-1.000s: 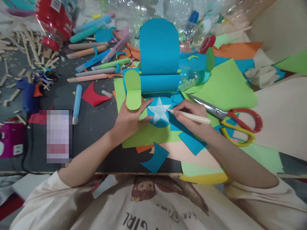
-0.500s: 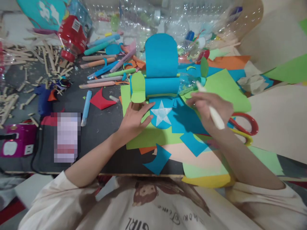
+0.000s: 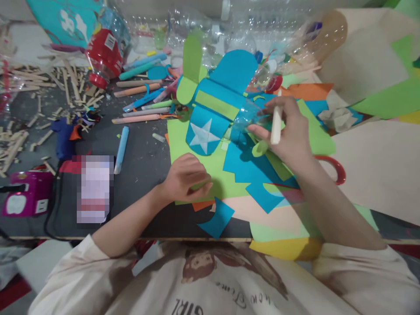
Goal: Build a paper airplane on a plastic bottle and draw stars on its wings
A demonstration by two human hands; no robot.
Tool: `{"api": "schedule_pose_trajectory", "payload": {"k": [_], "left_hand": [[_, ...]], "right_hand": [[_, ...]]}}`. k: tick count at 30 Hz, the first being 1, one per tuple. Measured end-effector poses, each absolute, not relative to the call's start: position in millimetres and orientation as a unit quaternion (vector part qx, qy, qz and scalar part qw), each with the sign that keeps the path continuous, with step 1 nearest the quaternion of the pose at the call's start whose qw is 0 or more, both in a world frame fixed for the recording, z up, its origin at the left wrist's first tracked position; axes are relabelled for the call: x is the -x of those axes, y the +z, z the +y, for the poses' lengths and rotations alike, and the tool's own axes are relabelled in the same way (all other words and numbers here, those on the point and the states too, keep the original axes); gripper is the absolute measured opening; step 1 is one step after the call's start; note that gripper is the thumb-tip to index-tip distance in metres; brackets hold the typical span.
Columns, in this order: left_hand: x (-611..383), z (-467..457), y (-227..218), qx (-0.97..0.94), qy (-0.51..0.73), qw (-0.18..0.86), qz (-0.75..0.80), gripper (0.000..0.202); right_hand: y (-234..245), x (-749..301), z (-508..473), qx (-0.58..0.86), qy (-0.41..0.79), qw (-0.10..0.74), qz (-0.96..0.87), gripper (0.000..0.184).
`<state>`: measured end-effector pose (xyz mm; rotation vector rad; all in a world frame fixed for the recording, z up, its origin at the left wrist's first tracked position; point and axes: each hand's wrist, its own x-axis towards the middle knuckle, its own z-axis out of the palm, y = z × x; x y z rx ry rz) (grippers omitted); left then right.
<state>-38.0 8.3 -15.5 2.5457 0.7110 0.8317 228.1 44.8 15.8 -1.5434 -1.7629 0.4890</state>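
Note:
A toy plane (image 3: 216, 105) made from a clear plastic bottle wrapped in blue and green paper lies tilted at centre, a white star (image 3: 205, 136) on its near wing. My right hand (image 3: 290, 127) has thumb and fingers about the bottle's narrow tail end, while a white marker (image 3: 276, 122) sits upright in the same hand. My left hand (image 3: 187, 178) is curled closed below the near wing, apart from the plane, with nothing visible in it. Under both lies a green paper sheet (image 3: 183, 197) with blue paper (image 3: 249, 162) on top.
Red-handled scissors (image 3: 337, 170) lie partly behind my right forearm. Blue paper scraps (image 3: 218, 218) are near the front edge. To the left are a phone (image 3: 95, 188), a blue glue gun (image 3: 64, 138), several markers (image 3: 141, 118) and wooden sticks (image 3: 36, 78). Clear bottles (image 3: 193, 26) stand behind.
The plane has turned, its nose toward the upper left, and its green propeller now shows upright. My left hand has let go and curled closed; my right hand has come onto the tail.

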Motion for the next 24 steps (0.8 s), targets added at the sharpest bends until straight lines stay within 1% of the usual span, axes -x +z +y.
{"api": "schedule_pose_trajectory", "payload": {"k": [1,2,3,6,8,11,13,16,17,19,22,24], "left_hand": [[37.1,6.7,-16.1,-0.907,0.291,0.199,0.232,0.037],[35.8,5.0,-16.6,-0.906,0.281,0.222,0.224,0.033],[34.2,3.3,-17.0,-0.901,0.267,0.249,0.232,0.036],[29.1,-0.5,-18.8,-0.868,0.251,0.319,0.287,0.062],[27.6,-1.0,-21.0,-0.846,0.27,0.338,0.311,0.068],[29.1,1.3,-24.3,-0.819,0.304,0.351,0.338,0.068],[31.6,4.0,-24.6,-0.804,0.316,0.344,0.367,0.073],[35.5,8.4,-21.5,-0.792,0.315,0.292,0.435,0.084],[36.6,9.9,-20.1,-0.788,0.312,0.271,0.456,0.083],[38.4,12.6,-18.2,-0.779,0.312,0.247,0.484,0.075],[40.5,16.0,-18.6,-0.755,0.314,0.268,0.509,0.059],[41.4,17.3,-19.8,-0.738,0.314,0.293,0.521,0.055]], "right_hand": [[16.5,-221.5,37.4,0.609,0.197,0.381,-0.667,0.035],[16.2,-215.2,29.5,0.604,0.197,0.403,-0.659,0.036],[14.8,-209.6,21.5,0.602,0.203,0.402,-0.659,0.036],[6.9,-197.5,-1.2,0.591,0.207,0.4,-0.669,0.034],[0.7,-193.0,-13.3,0.572,0.214,0.397,-0.685,0.038],[-8.2,-188.1,-25.3,0.513,0.238,0.409,-0.716,0.04],[-13.8,-184.7,-29.5,0.47,0.251,0.419,-0.735,0.039],[-20.9,-180.7,-31.1,0.417,0.284,0.403,-0.763,0.041],[-22.7,-180.2,-30.6,0.403,0.303,0.391,-0.77,0.043],[-24.9,-180.6,-28.6,0.387,0.344,0.36,-0.777,0.044],[-25.1,-183.8,-24.7,0.386,0.391,0.321,-0.772,0.041],[-24.3,-185.6,-23.0,0.377,0.404,0.31,-0.773,0.041]]}}
